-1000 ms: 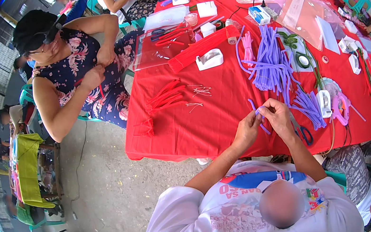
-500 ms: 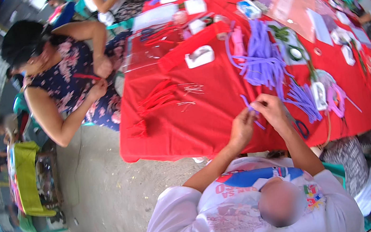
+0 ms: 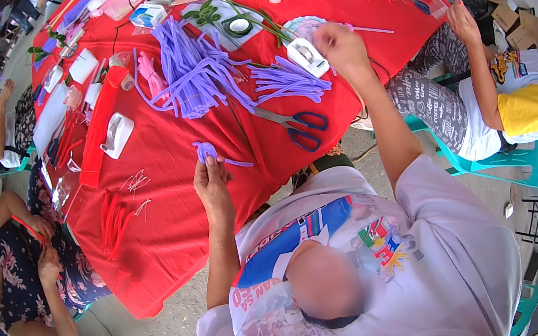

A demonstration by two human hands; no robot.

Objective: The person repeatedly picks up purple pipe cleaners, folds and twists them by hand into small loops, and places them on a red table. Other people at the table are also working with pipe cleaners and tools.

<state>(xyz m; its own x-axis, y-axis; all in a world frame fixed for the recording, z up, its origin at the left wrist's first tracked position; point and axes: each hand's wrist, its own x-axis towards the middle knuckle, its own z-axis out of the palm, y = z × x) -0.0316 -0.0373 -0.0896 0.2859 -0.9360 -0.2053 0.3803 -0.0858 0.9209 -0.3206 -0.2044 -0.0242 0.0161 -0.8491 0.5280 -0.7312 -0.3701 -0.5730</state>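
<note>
My left hand (image 3: 213,183) pinches a purple pipe cleaner (image 3: 206,152), its upper part wound into a small flat coil and its loose end sticking out to the right. Over the right part of the table, my right hand (image 3: 345,52) is at the pink scissors, beside a white tape dispenser (image 3: 308,58). It covers their handles, and only a thin blade (image 3: 374,30) shows past it. Motion smears the fingers, so their grip is unclear. Between my hands lie navy-handled scissors (image 3: 305,131) and a small bundle of purple pipe cleaners (image 3: 291,81).
A large purple pipe cleaner pile (image 3: 189,75) lies on the red tablecloth (image 3: 174,231), near green tape (image 3: 238,26) and another white dispenser (image 3: 117,135). Red pipe cleaners (image 3: 113,226) lie to the left. Co-workers sit at left and right, one on a green chair (image 3: 512,166).
My hands, together on the purple pipe cleaner before, are apart now. The right has reached to the pink scissors; the left keeps the pipe cleaner, now seen coiled. The view has turned rightward.
</note>
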